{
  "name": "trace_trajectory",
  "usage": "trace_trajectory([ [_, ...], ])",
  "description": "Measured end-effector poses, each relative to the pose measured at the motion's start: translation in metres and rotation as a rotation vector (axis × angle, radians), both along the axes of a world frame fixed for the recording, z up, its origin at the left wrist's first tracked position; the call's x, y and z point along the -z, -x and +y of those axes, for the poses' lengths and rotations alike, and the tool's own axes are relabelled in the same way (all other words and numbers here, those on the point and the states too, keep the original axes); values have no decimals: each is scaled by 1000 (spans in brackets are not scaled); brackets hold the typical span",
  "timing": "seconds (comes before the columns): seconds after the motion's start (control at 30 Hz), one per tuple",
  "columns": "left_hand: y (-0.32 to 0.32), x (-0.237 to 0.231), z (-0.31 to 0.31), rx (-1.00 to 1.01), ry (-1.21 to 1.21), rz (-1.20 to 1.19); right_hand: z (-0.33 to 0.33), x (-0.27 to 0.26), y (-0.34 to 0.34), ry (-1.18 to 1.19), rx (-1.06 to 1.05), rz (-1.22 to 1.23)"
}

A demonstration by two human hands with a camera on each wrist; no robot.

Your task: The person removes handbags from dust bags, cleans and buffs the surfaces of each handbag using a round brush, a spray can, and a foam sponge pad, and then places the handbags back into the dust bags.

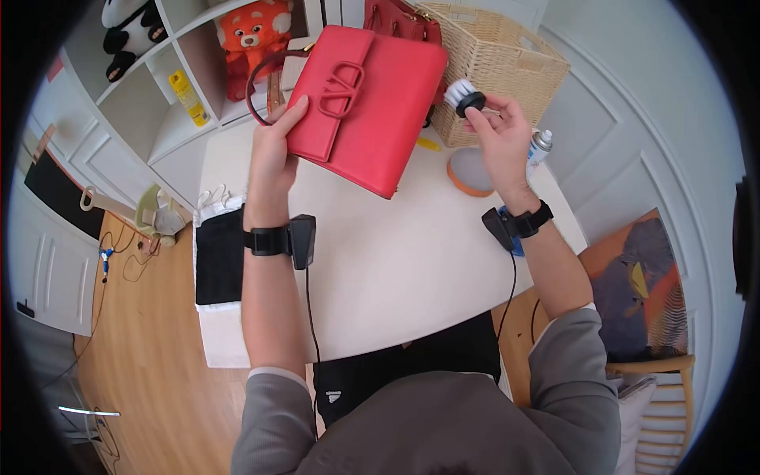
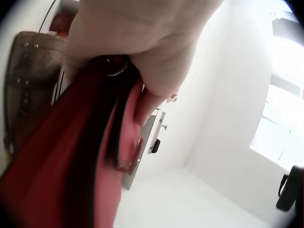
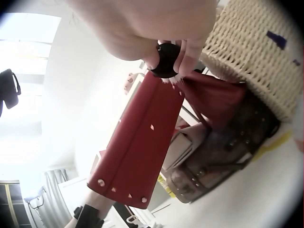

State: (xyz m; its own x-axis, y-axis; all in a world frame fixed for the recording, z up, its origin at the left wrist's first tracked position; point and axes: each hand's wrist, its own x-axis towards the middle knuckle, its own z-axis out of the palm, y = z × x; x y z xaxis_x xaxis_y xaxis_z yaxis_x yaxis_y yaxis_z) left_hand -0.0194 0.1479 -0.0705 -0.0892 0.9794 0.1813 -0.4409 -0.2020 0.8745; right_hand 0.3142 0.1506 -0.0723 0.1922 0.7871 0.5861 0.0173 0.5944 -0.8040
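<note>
My left hand point(image 1: 273, 154) grips a red handbag point(image 1: 396, 99) by its side edge, thumb over the front flap. The bag is raised above the white table point(image 1: 380, 269) and tilted, with a V-shaped buckle on its flap and a dark red handle at the left. In the right wrist view the studded base of the handbag point(image 3: 140, 137) faces the camera. My right hand point(image 1: 504, 146) pinches a small round brush point(image 1: 465, 96) by its black grip. The brush's white bristles point toward the bag and stand just off its right edge in the head view.
A wicker basket point(image 1: 507, 63) stands at the back right, with another dark red bag point(image 1: 404, 22) beside it. A brown bag point(image 3: 213, 161) lies behind. Near my right hand are an orange-rimmed grey round object point(image 1: 471, 172) and a spray can point(image 1: 541, 144). Black cloth point(image 1: 218, 257) lies at the left.
</note>
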Motion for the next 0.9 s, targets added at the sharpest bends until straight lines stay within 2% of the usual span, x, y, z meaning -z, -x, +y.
trace_trajectory([
  [0.03, -6, -2, -3, 28, -4, -114, -6, -13, 9, 13, -85, 8],
  [0.07, -11, -4, -5, 27, -12, -106, -11, -19, 17, 25, -170, 15],
  [0.1, -16, -4, -6, 41, 1, -189, -14, -19, 25, 17, -171, 22],
  [0.17, -16, -3, -3, 66, 18, -301, -25, -18, 39, -155, -237, -142],
  [0.2, -14, 0, 0, 66, 11, -295, -37, -17, 41, -162, -237, -137],
  [0.27, -9, 4, 4, 79, -39, -440, -66, -15, 43, -362, -265, -543],
  [0.3, -4, 6, 5, 75, -51, -450, -77, -12, 44, -367, -260, -541],
  [0.37, 3, 6, 6, 84, -35, -429, -90, -8, 46, -290, -503, -572],
  [0.47, 6, 11, 6, 104, -17, -393, -91, -21, 51, -413, -397, -474],
  [0.53, 3, 14, 7, 140, 70, -358, -73, -35, 47, -391, -311, -477],
  [0.6, -1, 18, 5, 188, 52, -361, -48, -48, 42, -171, -395, -83],
  [0.73, 0, 25, 11, 223, 106, -314, -20, -77, 8, -195, -210, -151],
  [0.8, 3, 29, 13, 294, 104, -258, 2, -77, -11, -151, 101, -235],
  [0.87, 1, 33, 16, 300, 111, -269, 3, -69, -12, -168, 136, -263],
  [0.9, 1, 35, 17, 301, 124, -280, -4, -57, -4, -196, 86, -226],
])
